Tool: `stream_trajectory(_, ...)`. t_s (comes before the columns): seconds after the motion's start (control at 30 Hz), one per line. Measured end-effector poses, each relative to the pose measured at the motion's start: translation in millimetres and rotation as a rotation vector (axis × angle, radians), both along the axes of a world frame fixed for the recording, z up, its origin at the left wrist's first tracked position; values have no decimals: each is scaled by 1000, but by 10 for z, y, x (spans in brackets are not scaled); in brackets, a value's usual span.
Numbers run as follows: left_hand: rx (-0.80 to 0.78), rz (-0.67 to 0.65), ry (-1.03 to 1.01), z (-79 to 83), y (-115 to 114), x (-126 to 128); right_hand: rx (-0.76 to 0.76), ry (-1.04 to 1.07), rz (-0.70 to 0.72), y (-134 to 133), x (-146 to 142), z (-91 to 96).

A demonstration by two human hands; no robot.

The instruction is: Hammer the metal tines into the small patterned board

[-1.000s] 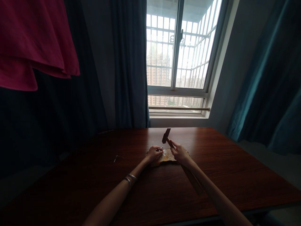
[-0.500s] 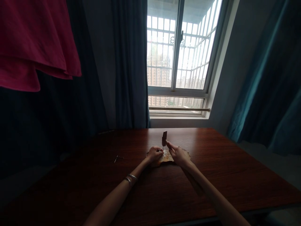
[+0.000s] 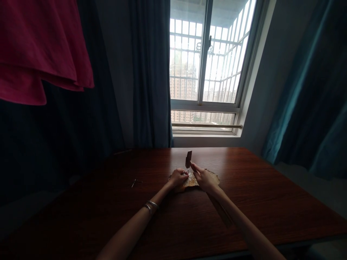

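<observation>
My right hand (image 3: 206, 179) is wrapped round the handle of a hammer (image 3: 189, 159). The hammer's blocky head is raised just above my left fingers. Pinched in my left hand (image 3: 179, 177) is a thin upright nail (image 3: 188, 172), its tip over a tan, dark-speckled board (image 3: 193, 180) with an uneven edge. The board lies flat on the table between my hands, which partly cover it. Whether the nail's tip is in the board, I cannot tell.
Several thin loose nails (image 3: 135, 182) lie to the left on the brown wooden table (image 3: 162, 224). Beyond the table's back edge is a barred window (image 3: 203, 72) between blue curtains (image 3: 150, 79). Pink cloth (image 3: 43, 50) hangs at upper left.
My right hand and the hammer have shifted slightly to the left. My left hand stays in place at the nail.
</observation>
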State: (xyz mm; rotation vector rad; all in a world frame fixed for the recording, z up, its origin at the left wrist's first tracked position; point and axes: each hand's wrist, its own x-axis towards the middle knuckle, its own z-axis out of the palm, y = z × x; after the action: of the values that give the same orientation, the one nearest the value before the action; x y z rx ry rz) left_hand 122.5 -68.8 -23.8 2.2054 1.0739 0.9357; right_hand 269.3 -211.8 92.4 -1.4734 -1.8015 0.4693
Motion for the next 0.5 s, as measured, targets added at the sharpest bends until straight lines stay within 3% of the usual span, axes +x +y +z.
stream_trajectory(0.23, 26, -14, 20, -6, 15, -6, 165, 69, -63, -23, -25, 13)
stream_trajectory(0.4, -1, -26, 20, -25, 26, 2, 63, 50, 6, -23, -9, -155)
stream_trajectory(0.5, -2, -20, 12, -20, 24, 1, 88, 70, -15, -10, -7, -113)
